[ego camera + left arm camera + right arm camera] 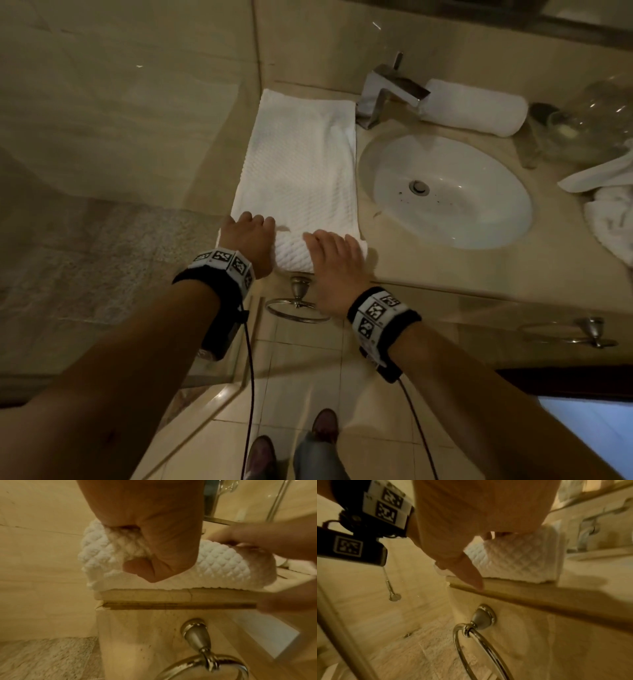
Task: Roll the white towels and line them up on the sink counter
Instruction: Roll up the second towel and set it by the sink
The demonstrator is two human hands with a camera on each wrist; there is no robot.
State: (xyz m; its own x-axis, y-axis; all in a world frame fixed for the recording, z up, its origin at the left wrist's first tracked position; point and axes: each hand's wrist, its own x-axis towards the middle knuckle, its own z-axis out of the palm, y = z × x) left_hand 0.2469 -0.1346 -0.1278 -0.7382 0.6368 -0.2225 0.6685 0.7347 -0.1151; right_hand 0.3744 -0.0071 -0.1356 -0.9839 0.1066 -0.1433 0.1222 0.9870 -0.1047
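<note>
Now I'm curling my left hand point(247, 240) around the towel's point(301, 161) rolled near end, while my right hand point(337, 265) is lying flat, fingers straight, on it, left of the sink point(445, 190).

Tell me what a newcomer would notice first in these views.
Two bare hands, left hand and right hand, rest on the rolled near end of a white waffle-textured towel spread on the beige stone counter left of the white oval sink basin. Behind the square chrome faucet lies a finished white towel roll.
</note>
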